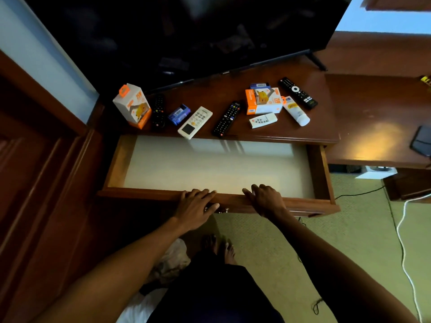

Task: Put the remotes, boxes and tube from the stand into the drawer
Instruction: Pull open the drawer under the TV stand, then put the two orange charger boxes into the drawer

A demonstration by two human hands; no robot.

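Observation:
The wooden drawer stands pulled out below the stand, its pale bottom bare. My left hand grips the drawer's front rail over the metal handle. My right hand rests on the same rail, fingers curled over its edge. On the stand lie an upright orange-white box, a black remote, a small blue box, a white remote, a long black remote, a flat orange-white box, a small white remote, a white tube and another black remote.
A large dark TV stands at the back of the stand, its foot at the right. A lower wooden table with a dark device adjoins on the right. Cables run over the green carpet. My bare feet are below the drawer.

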